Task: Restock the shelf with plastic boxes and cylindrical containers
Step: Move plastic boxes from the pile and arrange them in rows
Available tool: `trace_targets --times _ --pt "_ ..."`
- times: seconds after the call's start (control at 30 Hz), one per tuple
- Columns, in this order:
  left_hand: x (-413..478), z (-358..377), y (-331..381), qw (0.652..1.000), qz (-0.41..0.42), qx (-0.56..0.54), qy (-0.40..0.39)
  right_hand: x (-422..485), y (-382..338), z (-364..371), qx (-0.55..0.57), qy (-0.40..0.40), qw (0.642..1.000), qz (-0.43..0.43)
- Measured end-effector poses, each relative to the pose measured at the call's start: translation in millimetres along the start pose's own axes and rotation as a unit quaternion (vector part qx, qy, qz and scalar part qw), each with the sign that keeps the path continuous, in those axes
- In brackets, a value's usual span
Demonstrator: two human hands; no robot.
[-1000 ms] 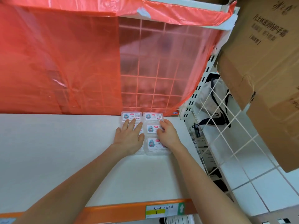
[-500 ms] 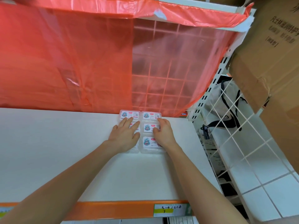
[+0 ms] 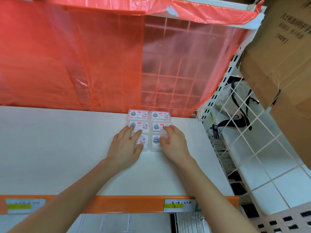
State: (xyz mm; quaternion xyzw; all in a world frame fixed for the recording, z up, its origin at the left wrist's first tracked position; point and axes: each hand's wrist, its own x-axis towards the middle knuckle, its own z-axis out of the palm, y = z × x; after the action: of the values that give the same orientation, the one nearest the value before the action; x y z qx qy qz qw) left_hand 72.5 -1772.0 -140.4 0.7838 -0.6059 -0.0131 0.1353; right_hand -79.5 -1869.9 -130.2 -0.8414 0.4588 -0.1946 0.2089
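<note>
Plastic boxes, six clear ones with printed labels, lie flat on the white shelf in two columns of three at about 1 o'clock, touching one another, the far pair near the red plastic sheet at 12 o'clock. The left grip is wide, its straight fingers lying on the near and middle boxes of the left column. The right grip rests loosely bent fingers and thumb on top of the near and middle boxes of the right column. Cardboard cartons hang in view at 2 o'clock. An orange price rail runs along the shelf edge at 6 o'clock.
</note>
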Motion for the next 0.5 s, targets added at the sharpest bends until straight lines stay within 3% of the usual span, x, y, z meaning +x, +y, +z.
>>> trace_targets --times 0.2,0.5 --pt "-3.2 3.1 0.1 0.999 -0.005 0.02 -0.034 -11.0 2.5 4.8 -0.009 -0.033 0.998 0.051" --pt "0.5 2.8 1.3 0.997 0.006 0.039 -0.061 -9.3 6.2 8.9 0.029 -0.061 0.997 0.046"
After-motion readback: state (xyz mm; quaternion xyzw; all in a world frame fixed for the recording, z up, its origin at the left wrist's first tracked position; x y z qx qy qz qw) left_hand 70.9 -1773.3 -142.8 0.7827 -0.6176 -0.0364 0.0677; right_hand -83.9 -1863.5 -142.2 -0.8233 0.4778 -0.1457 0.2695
